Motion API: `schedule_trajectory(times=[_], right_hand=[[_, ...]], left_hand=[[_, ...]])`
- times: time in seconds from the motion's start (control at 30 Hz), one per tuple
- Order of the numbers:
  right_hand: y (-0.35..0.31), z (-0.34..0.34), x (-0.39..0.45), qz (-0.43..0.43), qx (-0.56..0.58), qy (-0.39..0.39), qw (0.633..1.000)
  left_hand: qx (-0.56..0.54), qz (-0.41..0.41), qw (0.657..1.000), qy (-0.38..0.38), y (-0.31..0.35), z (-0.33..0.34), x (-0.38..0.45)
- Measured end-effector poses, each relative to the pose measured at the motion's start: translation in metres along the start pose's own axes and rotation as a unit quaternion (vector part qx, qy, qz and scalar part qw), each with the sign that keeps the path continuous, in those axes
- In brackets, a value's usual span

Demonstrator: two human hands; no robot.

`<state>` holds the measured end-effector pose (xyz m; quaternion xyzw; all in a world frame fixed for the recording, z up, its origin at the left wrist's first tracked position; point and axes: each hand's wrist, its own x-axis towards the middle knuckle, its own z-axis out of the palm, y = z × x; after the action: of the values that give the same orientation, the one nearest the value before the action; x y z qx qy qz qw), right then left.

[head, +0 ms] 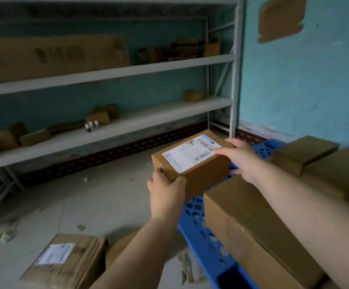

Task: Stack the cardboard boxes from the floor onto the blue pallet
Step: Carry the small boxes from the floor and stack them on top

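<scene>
A small cardboard box with a white shipping label (192, 161) hangs in the air above the left edge of the blue pallet (202, 236). My left hand (166, 190) grips its near left corner. My right hand (240, 158) clasps its far right end. On the pallet lie a large plain box (252, 226) close to me and two more boxes (303, 153) (340, 174) at the right. On the floor at the lower left rests a labelled box (69, 261), with another box (119, 249) partly hidden behind my left forearm.
A grey metal shelf rack (106, 74) with several small boxes and flat cardboard fills the left wall. A turquoise wall (305, 80) stands behind the pallet. Scraps of paper (2, 234) litter the concrete floor.
</scene>
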<state>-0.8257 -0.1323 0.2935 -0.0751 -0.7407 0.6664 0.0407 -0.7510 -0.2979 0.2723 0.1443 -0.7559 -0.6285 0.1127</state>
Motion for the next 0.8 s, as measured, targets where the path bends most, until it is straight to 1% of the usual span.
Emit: schedule_trajectory(times=[0.1, 0.2, 0.3, 0.4, 0.57, 0.7, 0.8], right_hand=[[-0.047, -0.066, -0.008, -0.041, 0.013, 0.045, 0.998], [-0.077, -0.136, -0.024, -0.061, 0.007, 0.116, 0.991], [-0.089, -0.203, -0.046, -0.058, 0.003, 0.181, 0.982], [-0.086, -0.261, -0.067, -0.046, -0.004, 0.235, 0.971], [-0.061, -0.328, -0.087, -0.011, -0.011, 0.311, 0.950], [-0.021, -0.357, -0.082, 0.028, -0.030, 0.329, 0.943], [0.014, -0.364, -0.065, 0.056, -0.042, 0.331, 0.941]], left_hand=[[-0.025, 0.054, 0.997, -0.052, 0.050, 0.039, -0.022], [-0.045, 0.074, 0.988, -0.130, 0.090, 0.086, -0.051], [-0.061, 0.079, 0.973, -0.210, 0.117, 0.131, -0.084], [-0.065, 0.094, 0.953, -0.280, 0.133, 0.171, -0.117], [-0.038, 0.080, 0.930, -0.358, 0.127, 0.224, -0.160], [-0.022, 0.063, 0.912, -0.406, 0.099, 0.255, -0.174], [-0.017, 0.044, 0.908, -0.416, 0.071, 0.274, -0.169]])
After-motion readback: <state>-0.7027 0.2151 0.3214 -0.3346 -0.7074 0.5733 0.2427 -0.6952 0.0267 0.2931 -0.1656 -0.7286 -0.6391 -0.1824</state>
